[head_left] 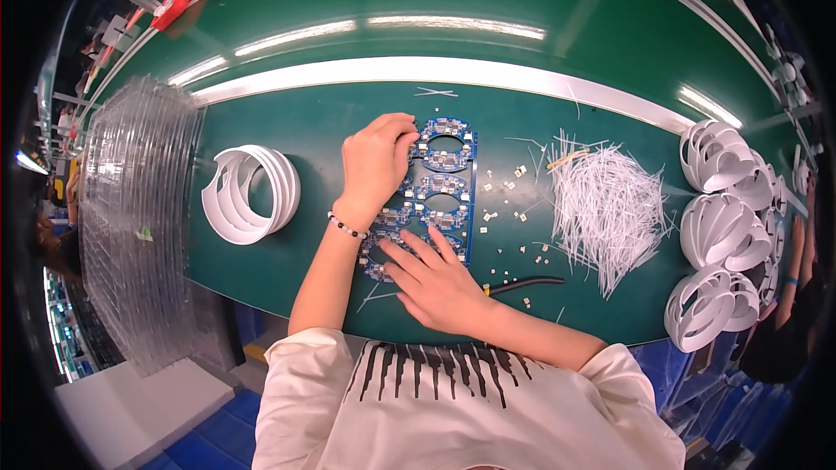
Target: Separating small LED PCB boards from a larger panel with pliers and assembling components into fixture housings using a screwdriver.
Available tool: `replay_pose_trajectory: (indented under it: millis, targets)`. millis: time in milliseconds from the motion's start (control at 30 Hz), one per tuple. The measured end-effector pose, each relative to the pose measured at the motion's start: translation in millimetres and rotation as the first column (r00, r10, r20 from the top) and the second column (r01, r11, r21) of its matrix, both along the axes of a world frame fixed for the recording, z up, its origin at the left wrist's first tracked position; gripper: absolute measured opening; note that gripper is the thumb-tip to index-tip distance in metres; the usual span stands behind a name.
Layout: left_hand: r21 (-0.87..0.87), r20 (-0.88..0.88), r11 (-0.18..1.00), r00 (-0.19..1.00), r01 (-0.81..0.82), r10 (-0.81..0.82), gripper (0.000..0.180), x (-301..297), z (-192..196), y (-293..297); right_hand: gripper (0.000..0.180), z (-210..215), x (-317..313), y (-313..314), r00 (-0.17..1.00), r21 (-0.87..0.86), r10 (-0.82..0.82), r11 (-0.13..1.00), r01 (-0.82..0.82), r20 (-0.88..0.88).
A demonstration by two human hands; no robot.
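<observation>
A blue circuit board panel (pixel 473 176) with ring-shaped cutouts and many small parts lies flat on the green table in front of me. My left hand (pixel 379 161), with a beaded bracelet at its wrist, is at the panel's upper left. Its fingers are pinched together there, and whatever they hold is hidden. My right hand (pixel 440 287) rests over the panel's lower end, fingers spread and flat on it. Beside the right forearm lies a slim black tool (pixel 531 282) with a yellow part, its kind unclear. Small pale pieces (pixel 521 171) are scattered right of the panel.
A heap of thin white strips (pixel 607 213) lies to the right. White ring-shaped housings (pixel 714 231) stand stacked at the right edge, with more housings (pixel 283 191) nested on the left. Clear plastic trays (pixel 135 218) form a tall stack at far left. A white ledge (pixel 392 68) runs along the back.
</observation>
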State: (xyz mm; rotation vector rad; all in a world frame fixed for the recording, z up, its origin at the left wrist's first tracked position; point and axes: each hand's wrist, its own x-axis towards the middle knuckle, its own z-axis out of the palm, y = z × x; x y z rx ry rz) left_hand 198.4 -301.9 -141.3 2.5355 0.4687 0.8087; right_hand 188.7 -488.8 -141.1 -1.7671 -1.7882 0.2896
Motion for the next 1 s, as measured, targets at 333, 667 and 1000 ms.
replay_pose_trajectory:
  millis: [333, 667, 1000]
  targets:
    - [0.113, -0.126, 0.993, 0.992, 0.032, -0.017, 0.008, 2.5, 9.1, 0.5, 0.039, -0.6, 0.8, 0.2, 1.000, -0.004, -0.004, 1.000, 0.004, 0.007]
    - [0.069, -0.317, 0.925, 0.888, 0.373, -0.334, 0.007, 20.4, 34.7, 14.9, 0.039, -2.3, 1.8, -1.8, 1.000, -0.003, 0.010, 1.000, -0.010, -0.015]
    - [0.034, -0.060, 0.965, 0.965, 0.259, -0.257, 0.015, 11.7, 24.9, 0.5, 0.038, -1.0, 1.6, -0.2, 1.000, -0.017, 0.011, 1.000, -0.011, -0.005]
